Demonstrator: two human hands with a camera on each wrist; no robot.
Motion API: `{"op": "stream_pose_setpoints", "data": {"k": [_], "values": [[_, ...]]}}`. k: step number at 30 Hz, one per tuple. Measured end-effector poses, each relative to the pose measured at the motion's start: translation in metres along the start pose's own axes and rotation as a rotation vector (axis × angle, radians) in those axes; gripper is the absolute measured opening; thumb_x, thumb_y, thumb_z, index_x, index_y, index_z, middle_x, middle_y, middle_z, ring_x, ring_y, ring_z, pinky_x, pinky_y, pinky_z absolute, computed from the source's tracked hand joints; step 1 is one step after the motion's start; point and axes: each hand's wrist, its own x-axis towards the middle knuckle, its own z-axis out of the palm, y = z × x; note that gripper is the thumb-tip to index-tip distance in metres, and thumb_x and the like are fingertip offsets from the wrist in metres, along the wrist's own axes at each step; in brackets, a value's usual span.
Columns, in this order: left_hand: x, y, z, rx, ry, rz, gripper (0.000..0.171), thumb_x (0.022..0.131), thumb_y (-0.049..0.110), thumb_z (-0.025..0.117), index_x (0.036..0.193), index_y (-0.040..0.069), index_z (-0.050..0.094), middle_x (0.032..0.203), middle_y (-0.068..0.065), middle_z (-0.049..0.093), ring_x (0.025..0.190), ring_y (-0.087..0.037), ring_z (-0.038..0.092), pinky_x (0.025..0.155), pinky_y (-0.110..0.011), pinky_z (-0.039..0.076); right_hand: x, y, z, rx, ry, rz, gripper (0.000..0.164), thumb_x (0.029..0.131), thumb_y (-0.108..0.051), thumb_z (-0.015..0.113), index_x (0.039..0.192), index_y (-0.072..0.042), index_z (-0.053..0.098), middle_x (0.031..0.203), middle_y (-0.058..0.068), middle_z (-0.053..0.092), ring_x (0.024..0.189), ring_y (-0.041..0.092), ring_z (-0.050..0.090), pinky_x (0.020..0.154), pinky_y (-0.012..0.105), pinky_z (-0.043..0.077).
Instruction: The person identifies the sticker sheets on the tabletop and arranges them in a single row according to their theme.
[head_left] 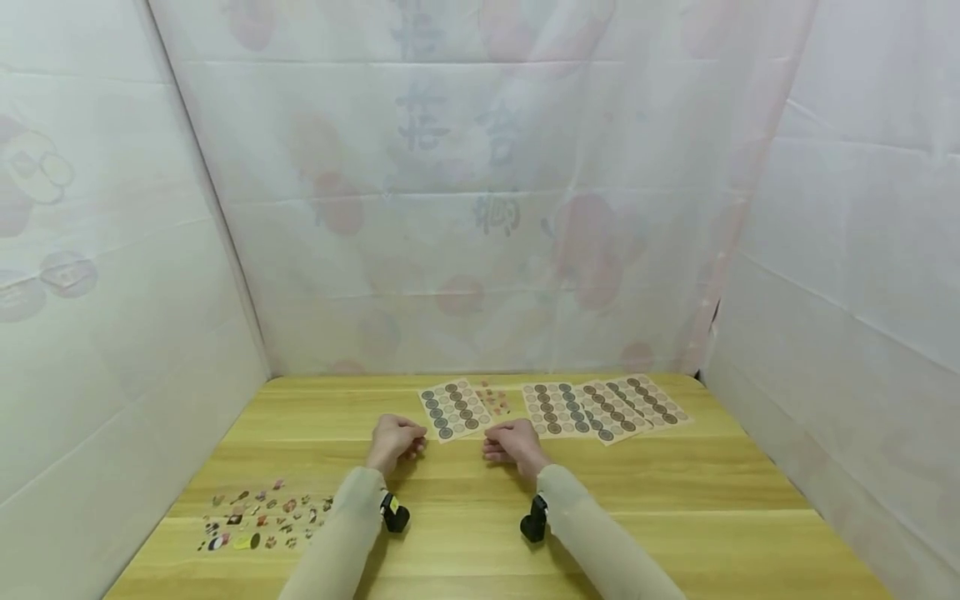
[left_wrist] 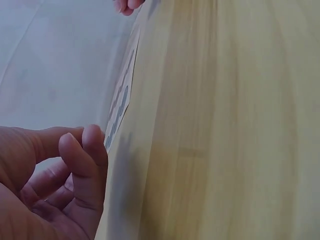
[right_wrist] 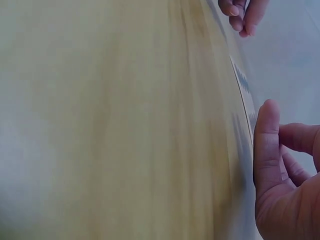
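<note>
pale sleeves lie nearest me, each with a black wrist camera. taking the desk's middle as my clock, the dotted sheet lies just before twelve, between my hands. my left grip, at ten, is loosely curled, thumb near fingers, apparently empty; my right grip, at one, is just as relaxed, beside the sheet's near corner, and i see nothing held. whether it touches the paper i cannot tell.

as i judge it, i do well to keep both wrists low, meet opposite edges with light fingertips and move evenly, since thin paper could crease or slide.

overlapping dotted sheets sit at two, small reddish pieces at twelve, printed stickers towards nine. the desk is yellow wood-grain; beyond it hangs a whitish curtain with faded red rounds, and pale panels flank both sides.
</note>
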Motion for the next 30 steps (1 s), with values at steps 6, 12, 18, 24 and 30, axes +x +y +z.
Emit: {"op": "stream_pose_setpoints", "data": {"k": [6,12,18,24,30], "values": [[0.007,-0.006,0.01,0.014,0.024,-0.028,0.015,0.09,0.002,0.066,0.098,-0.01,0.069,0.076,-0.015,0.071,0.052,-0.011,0.059,0.045,-0.019,0.046,0.007,0.006,-0.007,0.046,0.034,0.012,0.027,0.094,-0.004,0.061,0.115,0.013,0.063,0.082,0.015,0.071,0.063,0.013,0.07,0.064,0.027,0.06],[0.016,-0.002,0.017,0.023,0.037,-0.024,0.013,0.089,0.002,0.066,0.096,-0.009,0.07,0.074,-0.014,0.07,0.053,-0.011,0.06,0.045,-0.019,0.047,0.014,0.002,-0.013,0.068,0.085,0.013,0.028,0.095,-0.003,0.058,0.116,0.014,0.062,0.082,0.016,0.071,0.065,0.014,0.07,0.065,0.026,0.06],[0.018,0.001,0.019,0.05,0.073,-0.024,0.01,0.087,0.001,0.066,0.091,-0.007,0.071,0.067,-0.012,0.068,0.05,-0.012,0.057,0.043,-0.02,0.045,0.021,-0.003,-0.014,0.056,0.08,0.018,0.029,0.094,-0.002,0.058,0.118,0.015,0.06,0.08,0.015,0.07,0.062,0.014,0.07,0.063,0.025,0.06],[0.016,0.003,0.021,0.066,0.075,-0.04,0.01,0.085,-0.001,0.067,0.091,-0.007,0.071,0.07,-0.014,0.069,0.051,-0.013,0.059,0.044,-0.02,0.047,0.026,-0.005,-0.011,0.04,0.103,0.04,0.029,0.093,-0.002,0.058,0.116,0.014,0.06,0.079,0.015,0.07,0.059,0.013,0.069,0.06,0.026,0.06],[0.016,0.0,0.024,0.123,0.096,-0.02,0.008,0.083,0.0,0.067,0.084,-0.004,0.073,0.061,-0.01,0.067,0.046,-0.012,0.057,0.04,-0.019,0.043,0.03,-0.005,-0.009,0.012,0.114,0.033,0.027,0.093,-0.003,0.059,0.115,0.014,0.062,0.081,0.016,0.071,0.06,0.013,0.07,0.06,0.026,0.059]]}}
